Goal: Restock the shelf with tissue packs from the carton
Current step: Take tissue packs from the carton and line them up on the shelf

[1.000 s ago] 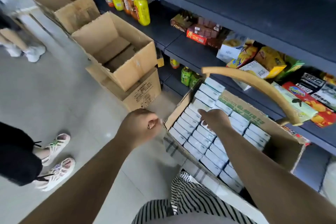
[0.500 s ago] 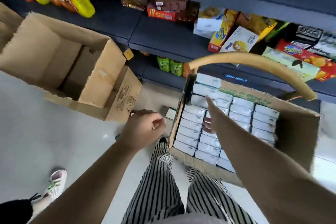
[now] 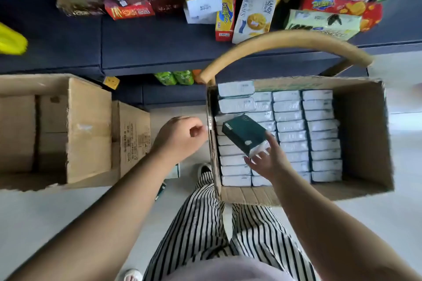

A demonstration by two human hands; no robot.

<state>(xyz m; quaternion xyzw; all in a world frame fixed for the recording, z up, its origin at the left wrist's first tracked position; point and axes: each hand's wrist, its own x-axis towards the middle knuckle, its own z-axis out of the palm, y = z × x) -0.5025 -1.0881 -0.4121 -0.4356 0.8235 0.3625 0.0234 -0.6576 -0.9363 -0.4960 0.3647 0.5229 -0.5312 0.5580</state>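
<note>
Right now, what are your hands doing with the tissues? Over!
Right hand fingers pinch one dark green tissue pack, lifted above the carton. Left hand curled, holding nothing, beside the carton's edge. Nothing blocking the way up.

A dark green tissue pack (image 3: 245, 134) is sitting tilted near the middle of the frame, above the rows of white packs (image 3: 303, 134). Those are filling the brown carton (image 3: 363, 134) at right. The dark shelf (image 3: 146, 48) is running across the top.
</note>
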